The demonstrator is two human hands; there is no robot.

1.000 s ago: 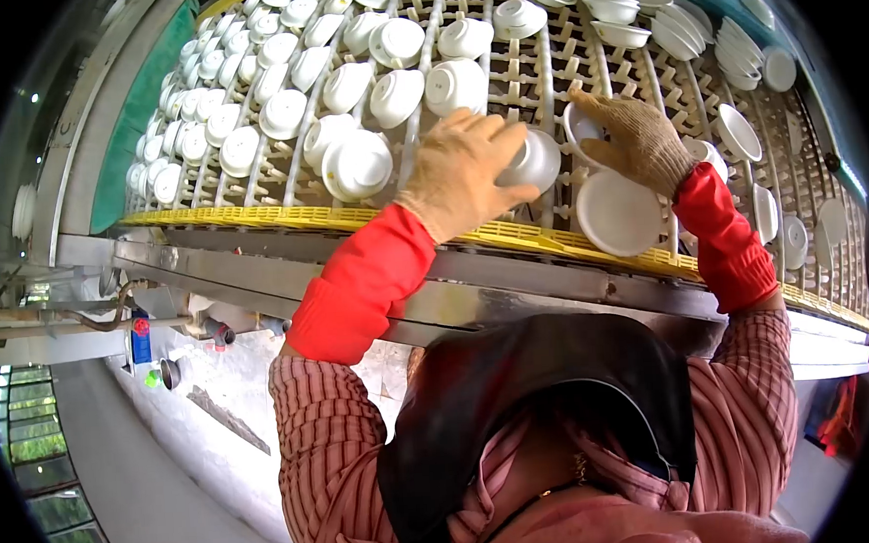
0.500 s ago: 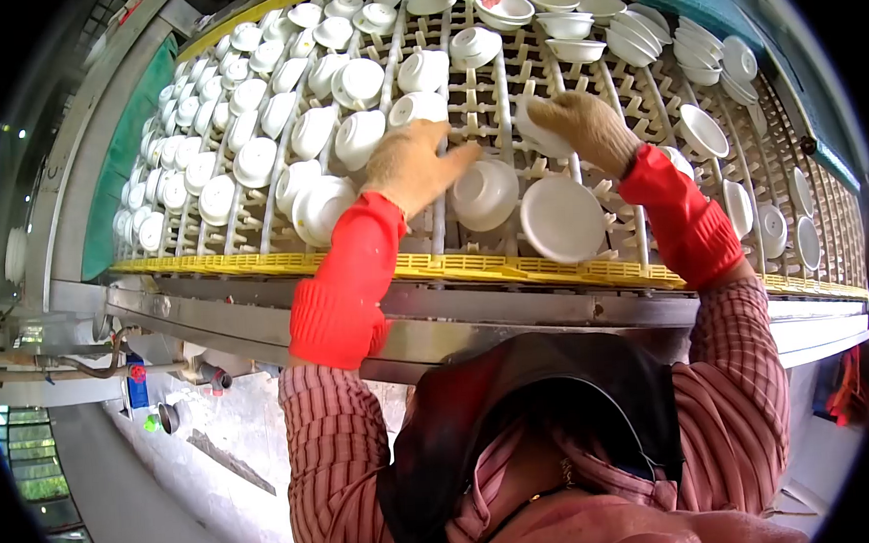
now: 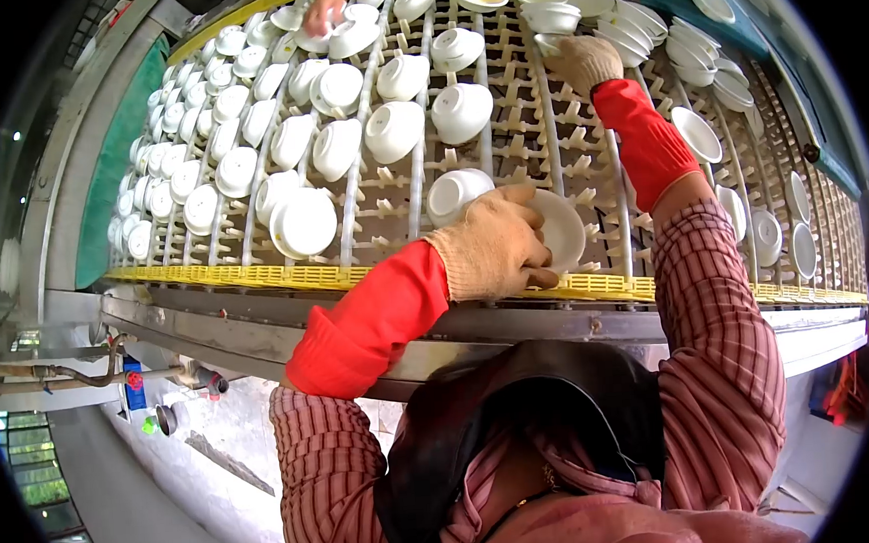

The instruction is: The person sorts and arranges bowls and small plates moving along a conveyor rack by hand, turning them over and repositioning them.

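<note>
My left hand [image 3: 497, 244], in a tan glove, has its fingers curled over the left edge of a white dish [image 3: 562, 230] near the yellow edge strip. Just left of that hand, partly covered by it, is an overturned white bowl [image 3: 455, 194]. Farther out, my right hand [image 3: 586, 64], gloved too, closes at the side of a white bowl [image 3: 548, 42]; its fingertips are partly hidden. Another overturned bowl [image 3: 462, 113] rests on the pegged rack [image 3: 588, 195] between the two hands.
Rows of overturned white bowls [image 3: 237, 172] cover the rack's left part. Stacked bowls [image 3: 628, 33] lean at the upper right. Along the near side runs a yellow strip [image 3: 336, 276]. Another person's hand [image 3: 324, 10] touches bowls at the top.
My left hand has moved right and nearer to me, onto the dish. My right hand has moved away to the far bowls. An overturned bowl now stands between them; the rack's bowls have shifted left.
</note>
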